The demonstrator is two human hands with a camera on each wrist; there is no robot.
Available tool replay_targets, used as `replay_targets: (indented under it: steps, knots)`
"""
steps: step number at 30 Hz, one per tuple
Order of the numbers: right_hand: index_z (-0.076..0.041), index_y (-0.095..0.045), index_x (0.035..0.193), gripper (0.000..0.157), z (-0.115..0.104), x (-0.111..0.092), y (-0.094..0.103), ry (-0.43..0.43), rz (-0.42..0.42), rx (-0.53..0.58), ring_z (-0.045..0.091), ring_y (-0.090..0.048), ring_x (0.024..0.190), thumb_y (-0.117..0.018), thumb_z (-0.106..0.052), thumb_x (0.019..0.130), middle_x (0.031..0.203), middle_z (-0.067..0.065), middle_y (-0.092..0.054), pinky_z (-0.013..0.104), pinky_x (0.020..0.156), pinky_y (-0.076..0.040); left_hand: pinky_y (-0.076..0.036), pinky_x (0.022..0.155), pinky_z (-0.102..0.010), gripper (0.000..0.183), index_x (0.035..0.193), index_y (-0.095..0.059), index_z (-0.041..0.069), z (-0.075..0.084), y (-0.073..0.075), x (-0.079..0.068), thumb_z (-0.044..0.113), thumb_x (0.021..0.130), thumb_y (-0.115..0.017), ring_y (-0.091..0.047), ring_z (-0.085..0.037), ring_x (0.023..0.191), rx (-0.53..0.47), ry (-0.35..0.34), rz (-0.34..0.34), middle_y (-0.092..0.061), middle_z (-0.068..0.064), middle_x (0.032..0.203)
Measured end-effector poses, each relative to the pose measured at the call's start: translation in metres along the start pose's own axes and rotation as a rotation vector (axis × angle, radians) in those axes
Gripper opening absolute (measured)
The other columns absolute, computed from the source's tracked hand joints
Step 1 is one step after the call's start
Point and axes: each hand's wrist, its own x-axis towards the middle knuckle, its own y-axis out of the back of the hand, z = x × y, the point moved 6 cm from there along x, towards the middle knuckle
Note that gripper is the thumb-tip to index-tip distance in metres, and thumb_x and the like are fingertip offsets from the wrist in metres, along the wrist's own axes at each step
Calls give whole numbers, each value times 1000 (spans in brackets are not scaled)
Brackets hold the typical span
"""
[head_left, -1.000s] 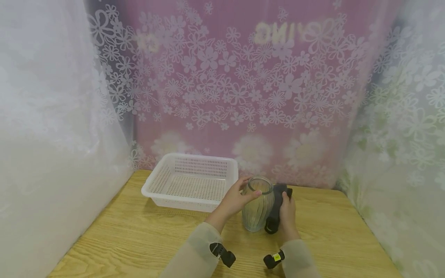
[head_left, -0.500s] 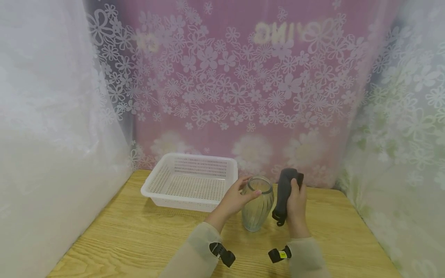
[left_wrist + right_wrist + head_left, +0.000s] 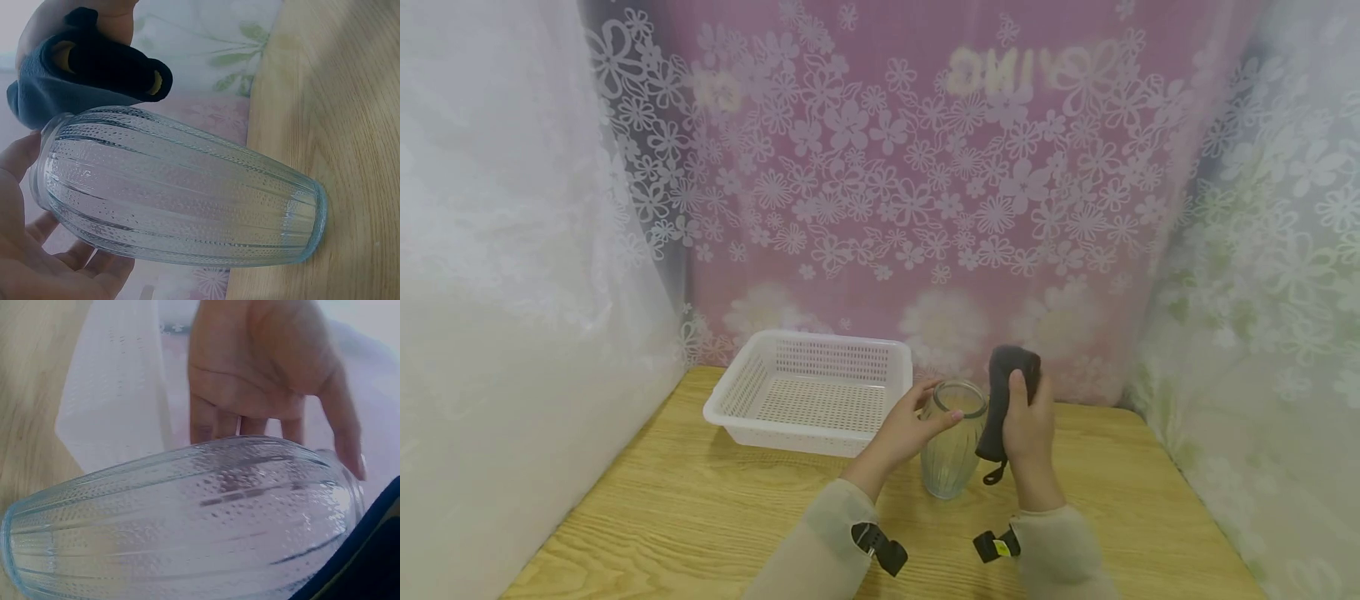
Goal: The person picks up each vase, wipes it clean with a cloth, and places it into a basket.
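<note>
With fingers bent wide, the left hand holds a ribbed glass vase upright on the wooden table. The right hand curls its fingers round a dark cloth bundle just beside the vase

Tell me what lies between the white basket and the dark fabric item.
In the head view, the left hand and the glass vase it holds lie between the white basket and the dark fabric item.
</note>
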Motion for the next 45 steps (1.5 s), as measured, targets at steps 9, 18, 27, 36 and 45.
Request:
replay_targets:
  steps: [9,18,27,36,45]
  knots:
    - [-6,-38,150,51,-7,-8,-18,194,12,-78,40,-55,107,-47,-31,107,130,24,-52,57,87,-44,-39,107,-60,74,152,-41,36,-2,0,1,57,88,-71,-36,-31,144,3,-5,3,-39,-8,157]
    - [-12,-37,153,54,-1,-9,-24,229,48,-110,41,-52,115,-50,-34,105,138,22,-49,60,93,-41,-39,108,-60,74,153,-40,33,1,1,0,55,89,-71,-36,-33,144,12,-6,1,-39,-9,157]
    - [-9,-34,154,57,18,-2,-20,149,49,-112,43,-46,129,-46,-37,107,147,22,-43,64,104,-35,-37,109,-58,73,152,-40,35,0,1,2,56,89,-70,-35,-32,145,-6,-11,-9,-38,-9,158]
    - [-11,-25,157,61,53,-1,-15,-120,-11,3,43,-41,134,-35,-46,108,151,23,-38,61,109,-32,-37,109,-59,70,151,-42,35,1,1,2,54,90,-71,-34,-33,145,-11,-18,-10,-39,-8,157]
    - [-6,-31,151,50,80,-3,-18,-274,-34,215,14,-54,109,-30,-35,110,140,15,-45,23,91,-46,-37,109,-59,70,150,-44,35,0,0,2,55,89,-71,-36,-33,144,-18,-13,-5,-41,-8,156]
